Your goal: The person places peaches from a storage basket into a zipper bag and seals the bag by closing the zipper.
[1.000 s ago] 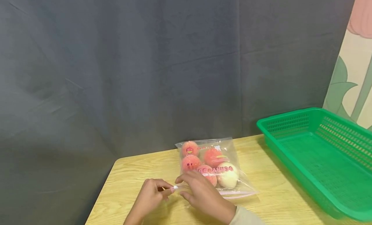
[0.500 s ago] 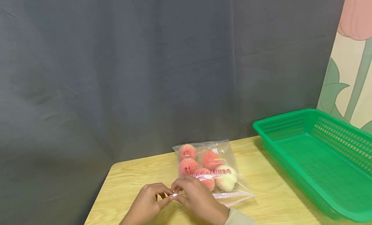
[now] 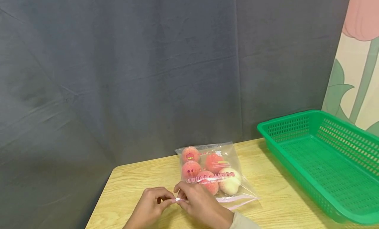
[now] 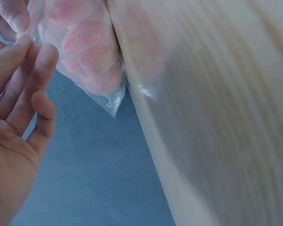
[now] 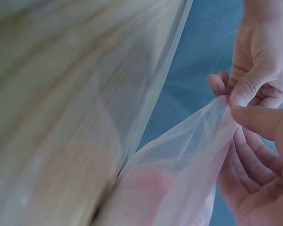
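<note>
A clear zip bag [image 3: 229,154] with printed lettering lies on the table, holding several red peaches [image 3: 190,169] and one pale peach [image 3: 231,183]. Its pinkish zip strip [image 3: 234,198] runs along the near side, slightly apart at the right. At the near left corner, a small white piece [image 3: 177,199] shows between both hands' fingertips. My left hand [image 3: 151,204] pinches that corner with thumb and fingers. Right beside it, my right hand [image 3: 202,204] pinches the bag's edge, hiding part of the strip. In the right wrist view, the film [image 5: 188,146] stretches up to both thumbs.
On the right stands a large green plastic basket [image 3: 299,163] with slotted walls. The wooden table [image 3: 139,176] ends at the left and back, against a dark grey curtain [image 3: 171,84]. A flower-patterned panel [image 3: 340,87] hangs at the far right.
My right hand has moved left and down from above the bag's edge and now pinches it beside the left hand. The last half second shows hardly any movement.
</note>
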Demonstrator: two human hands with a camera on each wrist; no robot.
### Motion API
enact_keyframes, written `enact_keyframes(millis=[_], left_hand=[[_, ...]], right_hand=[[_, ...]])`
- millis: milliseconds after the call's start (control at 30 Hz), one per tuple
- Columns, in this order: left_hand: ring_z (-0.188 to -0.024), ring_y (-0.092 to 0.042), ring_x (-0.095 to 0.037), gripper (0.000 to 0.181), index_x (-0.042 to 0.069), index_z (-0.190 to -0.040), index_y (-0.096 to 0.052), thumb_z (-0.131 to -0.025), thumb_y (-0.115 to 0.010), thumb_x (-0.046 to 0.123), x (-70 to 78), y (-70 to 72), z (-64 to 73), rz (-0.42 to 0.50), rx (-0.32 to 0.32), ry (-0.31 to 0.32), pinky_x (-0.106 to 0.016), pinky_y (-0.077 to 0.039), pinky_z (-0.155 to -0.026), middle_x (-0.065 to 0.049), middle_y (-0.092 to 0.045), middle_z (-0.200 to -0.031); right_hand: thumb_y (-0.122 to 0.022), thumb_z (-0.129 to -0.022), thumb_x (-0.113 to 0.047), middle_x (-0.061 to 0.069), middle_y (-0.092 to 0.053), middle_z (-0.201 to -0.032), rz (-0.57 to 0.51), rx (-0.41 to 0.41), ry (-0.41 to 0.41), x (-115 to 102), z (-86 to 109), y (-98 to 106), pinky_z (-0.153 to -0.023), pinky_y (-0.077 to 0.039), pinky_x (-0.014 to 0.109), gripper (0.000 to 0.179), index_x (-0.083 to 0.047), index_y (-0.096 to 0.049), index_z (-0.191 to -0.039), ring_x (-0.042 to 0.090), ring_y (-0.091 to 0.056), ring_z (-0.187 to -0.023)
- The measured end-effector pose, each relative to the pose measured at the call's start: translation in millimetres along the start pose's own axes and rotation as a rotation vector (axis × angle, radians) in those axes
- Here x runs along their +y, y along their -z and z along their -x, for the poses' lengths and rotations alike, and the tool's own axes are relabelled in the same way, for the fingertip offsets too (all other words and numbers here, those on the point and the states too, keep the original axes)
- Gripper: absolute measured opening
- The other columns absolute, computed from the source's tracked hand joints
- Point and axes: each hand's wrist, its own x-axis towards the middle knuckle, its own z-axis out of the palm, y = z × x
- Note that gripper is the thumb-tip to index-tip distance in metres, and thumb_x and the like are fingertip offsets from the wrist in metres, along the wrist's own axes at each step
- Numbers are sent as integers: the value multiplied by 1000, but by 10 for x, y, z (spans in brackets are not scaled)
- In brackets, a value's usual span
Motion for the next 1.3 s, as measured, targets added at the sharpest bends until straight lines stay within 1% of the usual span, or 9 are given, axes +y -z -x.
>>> enact_keyframes(millis=[200,333,467,567,700,800,900,1100,1300], left_hand=[[-60,-54,0,7,28,-81,-69,-82,-71,21,9,2,20,21,32,-2,-20,-43,-48,16,-62,-72],[-61,-55,0,7,27,-81,-69,-82,-71,20,20,-3,8,31,25,10,-20,-43,-49,15,-64,-73],[-57,-50,0,5,25,-80,-70,-81,-72,21,32,3,-1,38,25,54,-20,-43,-48,13,-63,-69],[-54,-47,-1,8,21,-78,-70,-80,-72,14,98,19,-24,29,26,89,-21,-42,-47,10,-63,-67],[-54,-48,-1,9,21,-78,-70,-80,-73,13,70,5,-17,22,28,75,-21,-42,-47,10,-62,-67],[-55,-50,1,6,25,-80,-70,-81,-72,19,-26,-21,14,35,35,49,-20,-42,-47,13,-62,-68],[-54,-49,1,4,24,-80,-70,-80,-73,20,-29,-21,22,40,36,61,-20,-41,-46,13,-63,-68],[-59,-53,0,8,28,-80,-69,-82,-72,20,30,15,6,7,-3,109,-20,-43,-49,16,-63,-72],[-68,-54,3,7,30,-88,-68,-85,-69,24,93,-14,-18,-96,-73,44,-19,-42,-52,21,-61,-81]], right_hand=[[-73,-81,-11,-12,-63,-79,-89,-22,-37,6,-9,17,-62,-43,5,25,-11,-60,-102,-8,-56,-71],[-73,-81,-8,-11,-64,-81,-125,-28,-51,26,8,37,-63,-44,7,27,-11,-58,-104,-8,-56,-72],[-73,-81,-9,-11,-64,-80,-126,-17,-35,43,8,56,-63,-44,7,26,-14,-57,-101,-8,-57,-72],[-73,-80,-10,-11,-63,-80,-119,-11,-30,54,8,78,-62,-44,7,25,-15,-57,-99,-7,-57,-72],[-76,-78,-10,-10,-64,-82,-98,11,-23,70,37,96,-63,-45,9,36,-13,-50,-104,-4,-59,-73],[-77,-77,-12,-10,-65,-84,-82,19,-43,79,64,105,-64,-46,11,45,-15,-44,-107,-1,-61,-75],[-77,-76,-14,-11,-65,-85,-73,9,-80,93,85,130,-64,-47,12,44,-16,-43,-105,-1,-61,-76],[-78,-75,-12,-12,-64,-83,-55,19,-74,116,108,177,-64,-47,12,41,-16,-47,-101,-2,-61,-76],[-76,-77,-9,-12,-62,-79,-68,2,-40,153,108,168,-63,-46,11,23,-15,-60,-93,-5,-56,-71]])
